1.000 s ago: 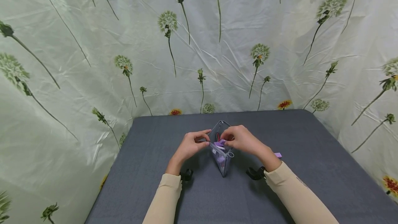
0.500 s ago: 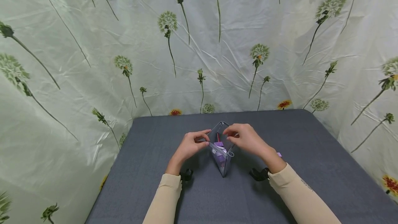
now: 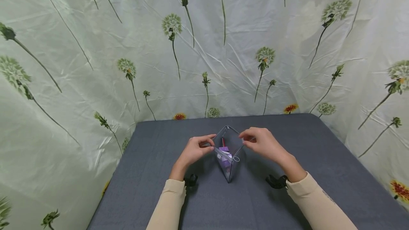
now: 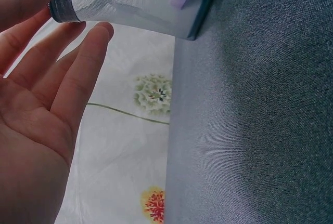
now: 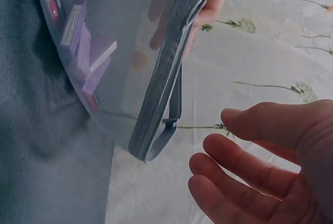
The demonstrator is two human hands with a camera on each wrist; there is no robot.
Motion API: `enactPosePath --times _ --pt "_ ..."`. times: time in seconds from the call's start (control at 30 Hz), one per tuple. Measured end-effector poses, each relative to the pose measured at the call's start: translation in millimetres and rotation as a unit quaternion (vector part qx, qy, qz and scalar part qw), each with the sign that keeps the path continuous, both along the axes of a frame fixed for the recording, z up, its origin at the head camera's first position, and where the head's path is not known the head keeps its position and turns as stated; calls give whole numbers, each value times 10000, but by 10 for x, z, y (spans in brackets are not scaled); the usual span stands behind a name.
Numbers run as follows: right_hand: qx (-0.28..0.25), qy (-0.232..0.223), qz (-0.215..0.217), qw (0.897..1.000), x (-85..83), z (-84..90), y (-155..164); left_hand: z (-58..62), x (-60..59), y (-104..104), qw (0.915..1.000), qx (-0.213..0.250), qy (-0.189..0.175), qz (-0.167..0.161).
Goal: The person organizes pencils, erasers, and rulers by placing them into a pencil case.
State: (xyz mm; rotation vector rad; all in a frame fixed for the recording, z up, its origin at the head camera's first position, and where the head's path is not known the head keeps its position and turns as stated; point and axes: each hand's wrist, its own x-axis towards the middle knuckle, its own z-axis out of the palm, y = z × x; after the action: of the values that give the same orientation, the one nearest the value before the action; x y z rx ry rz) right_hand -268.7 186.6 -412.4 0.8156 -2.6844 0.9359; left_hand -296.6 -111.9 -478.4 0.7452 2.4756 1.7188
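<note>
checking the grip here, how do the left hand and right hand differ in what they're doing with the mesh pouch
The left hand pinches the rim of the mesh pouch between thumb and fingertips; the right hand touches nothing, its fingers loosely curled beside the rim. The left hand sits close against the pouch's side; the right hand is apart from it, a clear gap showing in the right wrist view. Both hover above the grey table and wear cream sleeves.

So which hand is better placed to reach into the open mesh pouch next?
Probably the right hand: it is free and open beside the mesh pouch, clear of its rim. The left hand pinches the zipper edge, keeping the mouth open and the pouch upright.
</note>
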Motion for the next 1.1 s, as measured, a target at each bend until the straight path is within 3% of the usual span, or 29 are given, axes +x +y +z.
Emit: enactPosePath --times 0.6,1.1 --pt "182 111 -423 9989 115 -131 435 -12 -8 16 9999 72 -96 -56" --pt "410 -520 -1024 9925 208 -345 970 -29 -22 -6 9999 135 -82 11"
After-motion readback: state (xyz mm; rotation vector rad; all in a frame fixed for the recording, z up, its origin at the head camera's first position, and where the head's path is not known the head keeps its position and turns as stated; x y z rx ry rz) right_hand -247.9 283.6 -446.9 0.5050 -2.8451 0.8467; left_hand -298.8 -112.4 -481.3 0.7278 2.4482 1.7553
